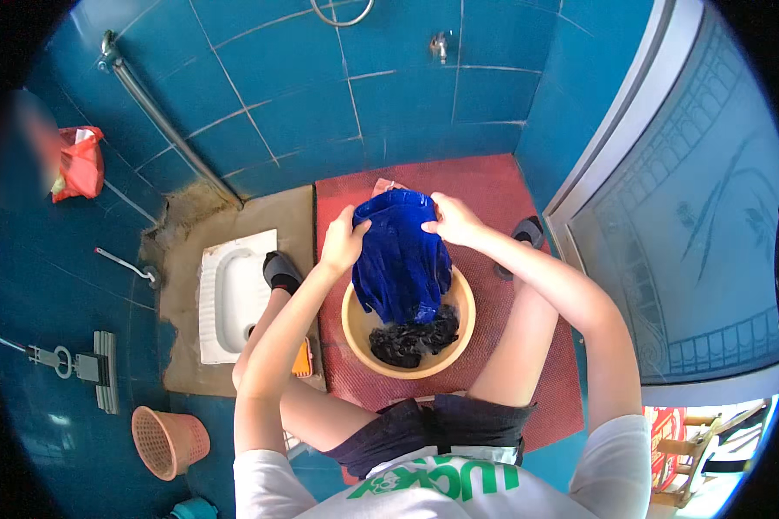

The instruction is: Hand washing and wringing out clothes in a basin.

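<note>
A wet blue cloth garment (402, 253) hangs spread between my two hands, its upper edge like a waistband. My left hand (344, 240) pinches the garment's left upper corner between thumb and fingers. On the opposite corner, my right hand (453, 220) grips the same edge. Below them stands a round yellow plastic basin (357, 344) between my legs. The garment's lower end hangs into the basin and meets a dark wet cloth (409, 344) lying there. Part of the basin's far rim is hidden behind the blue cloth.
The basin stands on a red textured mat (526, 363). To the left is a white squat toilet (239, 298); an orange brush-like object (304, 358) lies near it. A pink basket (172, 444), a mop (105, 373), a wall tap (439, 47) and a glass door (701, 227) surround me.
</note>
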Tool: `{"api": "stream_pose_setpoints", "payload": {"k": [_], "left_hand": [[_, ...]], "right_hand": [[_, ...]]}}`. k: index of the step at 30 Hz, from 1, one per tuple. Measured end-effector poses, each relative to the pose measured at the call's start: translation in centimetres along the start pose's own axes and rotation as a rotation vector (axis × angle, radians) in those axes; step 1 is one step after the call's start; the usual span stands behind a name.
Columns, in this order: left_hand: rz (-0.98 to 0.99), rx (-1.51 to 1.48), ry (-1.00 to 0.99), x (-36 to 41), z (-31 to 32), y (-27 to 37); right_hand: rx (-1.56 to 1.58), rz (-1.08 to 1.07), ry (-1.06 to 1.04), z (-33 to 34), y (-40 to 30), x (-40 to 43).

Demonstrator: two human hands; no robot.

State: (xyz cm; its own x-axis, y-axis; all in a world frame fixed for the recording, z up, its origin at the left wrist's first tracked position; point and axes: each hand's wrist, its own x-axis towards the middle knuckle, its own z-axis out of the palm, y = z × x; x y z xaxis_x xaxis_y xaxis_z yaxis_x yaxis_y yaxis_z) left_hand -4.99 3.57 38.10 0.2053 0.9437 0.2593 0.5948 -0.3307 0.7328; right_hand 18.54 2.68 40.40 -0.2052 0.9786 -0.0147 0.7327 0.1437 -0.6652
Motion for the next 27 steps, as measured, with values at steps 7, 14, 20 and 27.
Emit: {"api": "stream_pose_setpoints", "payload": {"k": [7, 14, 20, 27], "left_hand": [[0.208, 0.173, 0.098, 2.1, -6.4, 11.6], [0.421, 0.088, 0.337, 5.5, -11.9, 16.7], [0.591, 0.144, 0.414, 7.1, -15.4, 21.2], [0.545, 0.132, 0.28, 6.6, -14.5, 21.4]], "right_hand": [[0.228, -0.209, 0.042, -8.8, -8.0, -1.7], [0.219, -0.328, 0.153, -15.7, -15.0, -1.5], [0.143, -0.415, 0.265, -20.1, -18.2, -1.1], [0.25, -0.408, 0.336, -19.4, -14.9, -0.4]]}}
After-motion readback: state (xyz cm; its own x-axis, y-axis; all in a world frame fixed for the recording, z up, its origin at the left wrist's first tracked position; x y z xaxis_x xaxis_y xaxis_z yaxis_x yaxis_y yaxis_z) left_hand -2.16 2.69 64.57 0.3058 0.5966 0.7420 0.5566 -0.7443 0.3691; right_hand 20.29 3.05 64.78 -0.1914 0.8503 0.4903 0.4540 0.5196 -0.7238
